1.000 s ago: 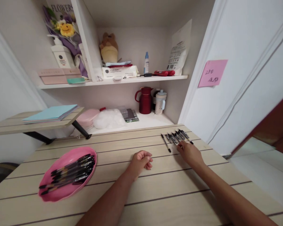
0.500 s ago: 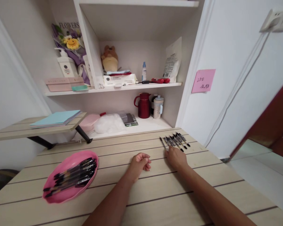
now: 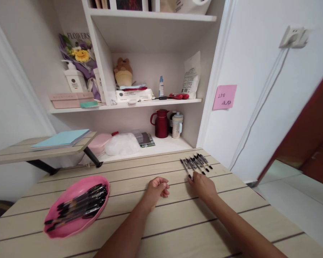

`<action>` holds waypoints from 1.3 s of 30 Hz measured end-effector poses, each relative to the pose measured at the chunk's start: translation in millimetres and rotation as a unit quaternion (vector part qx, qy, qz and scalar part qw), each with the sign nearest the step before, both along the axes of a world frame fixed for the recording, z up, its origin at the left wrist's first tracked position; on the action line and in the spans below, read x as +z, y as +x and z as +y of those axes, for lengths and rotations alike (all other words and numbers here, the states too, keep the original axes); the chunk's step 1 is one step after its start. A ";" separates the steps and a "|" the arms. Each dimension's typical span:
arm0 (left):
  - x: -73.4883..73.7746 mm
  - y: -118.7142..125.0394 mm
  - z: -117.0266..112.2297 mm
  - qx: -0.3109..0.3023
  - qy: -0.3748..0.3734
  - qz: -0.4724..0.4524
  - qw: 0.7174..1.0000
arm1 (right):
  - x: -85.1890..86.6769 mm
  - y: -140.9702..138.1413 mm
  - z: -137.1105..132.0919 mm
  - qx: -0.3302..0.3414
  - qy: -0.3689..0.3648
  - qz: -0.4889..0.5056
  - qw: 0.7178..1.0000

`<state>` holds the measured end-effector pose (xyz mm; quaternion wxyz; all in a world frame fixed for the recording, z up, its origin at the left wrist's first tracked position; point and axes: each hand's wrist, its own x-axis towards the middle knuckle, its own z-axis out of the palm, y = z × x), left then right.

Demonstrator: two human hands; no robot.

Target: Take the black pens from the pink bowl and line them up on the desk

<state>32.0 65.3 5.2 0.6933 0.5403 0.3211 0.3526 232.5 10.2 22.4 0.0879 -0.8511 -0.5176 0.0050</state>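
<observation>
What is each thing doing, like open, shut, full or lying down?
Row of black pens: lying flat, side by side.
Right hand: open, fingertips at that row.
Left hand: curled shut, resting on the pale wooden table.
Pink oval tray: holding a heap of black pens.
Dark red jug: standing upright.

1. The head view looks forward and down from above the person's forearms, near the pale slatted wooden table.
2. Left hand and right hand sit mid-frame; beyond the fingers rises the white open shelf unit.
</observation>
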 end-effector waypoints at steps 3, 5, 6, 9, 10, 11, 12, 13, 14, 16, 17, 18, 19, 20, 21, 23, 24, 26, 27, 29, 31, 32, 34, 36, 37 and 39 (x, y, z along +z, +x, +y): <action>0.6 2.4 -0.9 0.005 0.034 0.038 0.999 | 0.8 -13.7 -14.9 0.037 -0.010 0.006 0.999; 2.0 5.2 -2.7 0.009 0.055 0.070 0.996 | 0.7 -24.4 -23.3 0.056 -0.013 0.005 0.998; 3.1 6.6 -3.9 0.011 0.062 0.082 0.995 | 0.6 -29.8 -26.8 0.063 -0.013 0.002 0.998; 9.2 7.8 -7.3 0.007 0.079 0.116 0.990 | 0.5 -43.3 -34.1 0.087 -0.008 -0.003 0.996; 12.6 6.0 -7.7 0.005 0.089 0.130 0.987 | 0.6 -46.3 -35.8 0.092 -0.006 -0.003 0.996; 17.0 2.6 -7.3 0.004 0.100 0.145 0.984 | 0.6 -48.4 -37.4 0.095 -0.004 -0.002 0.995; 22.3 -3.0 -5.9 0.005 0.114 0.161 0.980 | 0.6 -49.5 -39.0 0.095 -0.003 0.000 0.995; 28.7 -10.9 -3.6 0.008 0.131 0.179 0.975 | 0.3 -49.8 -40.6 0.093 -0.002 0.002 0.996; 36.2 -21.3 -0.1 0.013 0.149 0.198 0.969 | -0.3 -49.5 -42.3 0.092 -0.001 0.003 0.996; 53.9 -50.4 9.3 0.028 0.192 0.244 0.950 | -3.0 -48.3 -46.0 0.094 0.002 0.001 0.996; 63.5 -68.7 14.6 0.038 0.215 0.271 0.937 | -5.1 -47.9 -47.9 0.097 0.004 0.000 0.995; 73.3 -88.9 19.7 0.049 0.236 0.302 0.922 | -7.6 -47.7 -49.8 0.100 0.005 -0.001 0.995; 82.6 -110.6 24.1 0.061 0.253 0.335 0.905 | -10.4 -47.9 -51.5 0.101 0.007 -0.002 0.995; 90.9 -132.9 27.3 0.075 0.266 0.372 0.886 | -13.4 -48.4 -53.0 0.102 0.010 -0.004 0.995; 98.0 -154.9 29.0 0.087 0.276 0.411 0.865 | -16.3 -49.0 -54.4 0.103 0.016 -0.006 0.995; 106.6 -194.6 27.7 0.106 0.287 0.490 0.816 | -21.5 -49.9 -56.7 0.105 0.028 -0.015 0.994; 107.9 -210.7 24.8 0.111 0.289 0.527 0.791 | -23.6 -50.0 -57.6 0.106 0.034 -0.019 0.994; 105.0 -233.2 16.7 0.114 0.291 0.589 0.745 | -26.7 -49.3 -59.0 0.108 0.040 -0.028 0.993; 101.5 -239.6 12.4 0.113 0.291 0.613 0.726 | -27.7 -48.7 -59.4 0.109 0.042 -0.031 0.993; 93.2 -244.7 4.8 0.113 0.291 0.648 0.695 | -28.5 -47.6 -59.9 0.110 0.042 -0.035 0.992; 86.3 -243.8 -0.2 0.116 0.290 0.670 0.673 | -28.0 -47.6 -60.2 0.111 0.041 -0.035 0.992; 84.5 -242.7 -1.8 0.118 0.292 0.676 0.667 | -27.5 -48.0 -60.5 0.110 0.039 -0.033 0.993; 84.8 -241.5 -4.4 0.120 0.298 0.677 0.662 | -26.4 -49.5 -61.5 0.106 0.034 -0.029 0.993; 90.4 -242.2 -7.5 0.124 0.307 0.667 0.667 | -25.9 -50.4 -62.6 0.101 0.029 -0.023 0.994; 94.6 -242.8 -9.8 0.127 0.312 0.658 0.674 | -25.9 -50.5 -63.0 0.099 0.027 -0.019 0.995; 104.1 -241.3 -15.8 0.135 0.326 0.630 0.692 | -25.2 -50.1 -62.5 0.096 0.024 -0.012 0.995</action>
